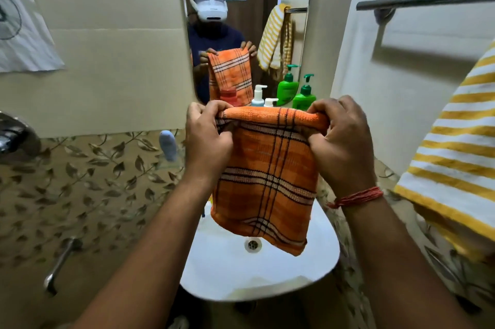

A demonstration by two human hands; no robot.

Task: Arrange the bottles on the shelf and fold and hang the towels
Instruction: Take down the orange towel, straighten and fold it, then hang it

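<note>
Orange plaid towel (263, 176) at frame centre hides most of the bottles behind it: only the tops of a green pump bottle (304, 94), a white pump bottle (270, 102) and a red cap (228, 95) show above its fold. Striped yellow towel (455, 157) cut off at right edge, below the towel bar (428, 0). Left hand (207, 138) and right hand (340, 138) each curl fingers tight round a top corner of the orange towel, which hangs doubled over the white sink (227, 261).
</note>
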